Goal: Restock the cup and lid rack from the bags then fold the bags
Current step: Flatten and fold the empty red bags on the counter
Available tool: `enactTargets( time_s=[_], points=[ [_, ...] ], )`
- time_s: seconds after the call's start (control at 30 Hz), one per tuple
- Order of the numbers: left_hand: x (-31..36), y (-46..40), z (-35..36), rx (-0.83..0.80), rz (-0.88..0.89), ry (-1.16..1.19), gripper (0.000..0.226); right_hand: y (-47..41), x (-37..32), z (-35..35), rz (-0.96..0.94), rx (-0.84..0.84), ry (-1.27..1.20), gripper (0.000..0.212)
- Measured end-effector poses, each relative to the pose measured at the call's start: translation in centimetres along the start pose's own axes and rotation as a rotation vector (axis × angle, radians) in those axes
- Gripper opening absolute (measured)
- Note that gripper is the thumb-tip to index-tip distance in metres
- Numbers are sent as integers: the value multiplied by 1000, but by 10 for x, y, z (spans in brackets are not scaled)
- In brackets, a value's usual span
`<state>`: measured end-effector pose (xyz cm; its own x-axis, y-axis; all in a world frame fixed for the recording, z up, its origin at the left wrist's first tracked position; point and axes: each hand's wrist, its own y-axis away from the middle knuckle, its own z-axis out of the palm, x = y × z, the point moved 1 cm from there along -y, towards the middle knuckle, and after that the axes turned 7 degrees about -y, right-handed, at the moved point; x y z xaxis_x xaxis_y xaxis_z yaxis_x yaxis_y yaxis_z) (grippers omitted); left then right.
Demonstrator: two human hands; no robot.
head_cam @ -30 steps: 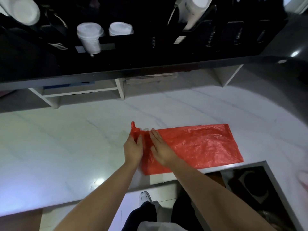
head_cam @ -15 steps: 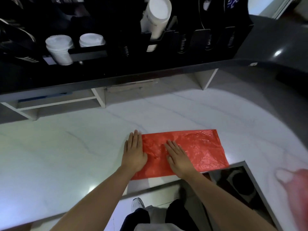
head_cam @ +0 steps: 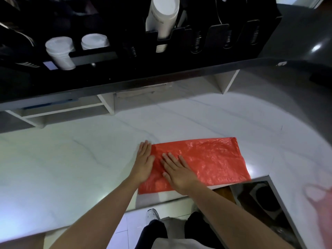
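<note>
Head view, listed from the bottom of the frame upward.

Item: left hand (head_cam: 144, 163), lower centre. Flat, fingers straight and together, palm down across the left edge of the red bag (head_cam: 206, 159), fingertips reaching onto the white counter (head_cam: 71, 159). Probable purpose: pinning the folded end so it does not spring open.

Item: right hand (head_cam: 177, 170), just right of the left hand. Flat, fingers slightly spread, pressing on the bag's left portion. Probable purpose: smoothing trapped air and creases toward the right.

Item: red bag, centre to centre right. Thin crinkled plastic, lying flat as a long rectangle, its near edge close to the counter's front edge. Judged partly folded; further folds remain.

Item: dark inset (head_cam: 260, 200) with a metal frame, lower right, beside the bag's near right corner. Contents unclear.

Item: pinkish blur (head_cam: 319, 196), right edge. Too blurred to identify.

Item: black cup and lid rack (head_cam: 215, 51), across the top. One tall white cup stack (head_cam: 164, 15) in a slot at upper centre; two lidded white stacks (head_cam: 60, 51) at upper left. Slots to the right look dark; their fill cannot be told.

Change against the earlier frames: one second ago both hands gripped the bunched left end of the bag, a handle standing up between them. Half a second ago that end was already laid down and both palms flat. Since then the right hand has drawn leftward, closer to the left hand; the bag lies where it did.
</note>
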<state>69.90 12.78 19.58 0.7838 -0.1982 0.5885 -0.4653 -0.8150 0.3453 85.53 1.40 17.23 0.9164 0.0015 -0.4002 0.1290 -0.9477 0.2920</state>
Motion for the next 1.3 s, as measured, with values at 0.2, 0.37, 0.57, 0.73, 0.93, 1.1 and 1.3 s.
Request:
enactTargets(
  time_s=[0.2,0.37,0.57,0.73,0.93,1.1,1.3],
  points=[
    [0,-4,-22,294,-431,299,49,-9,1,7,-7,22,-8,62],
    [-7,-10,-30,190,-380,166,18,-14,-2,1,-40,47,-63,59],
    [-17,-15,-62,216,-328,105,21,-14,28,-30,176,396,-4,57],
    [-9,-14,-89,148,-349,213,16,-14,48,-9,329,234,59,62],
    [38,-23,-117,109,-274,33,17,-26,30,-5,332,178,27,62],
    [78,-39,-141,140,-141,-308,20,-15,35,-30,291,304,-29,59],
    [118,-48,-133,71,-130,-426,15,26,84,-34,524,286,-57,58]
  ],
)
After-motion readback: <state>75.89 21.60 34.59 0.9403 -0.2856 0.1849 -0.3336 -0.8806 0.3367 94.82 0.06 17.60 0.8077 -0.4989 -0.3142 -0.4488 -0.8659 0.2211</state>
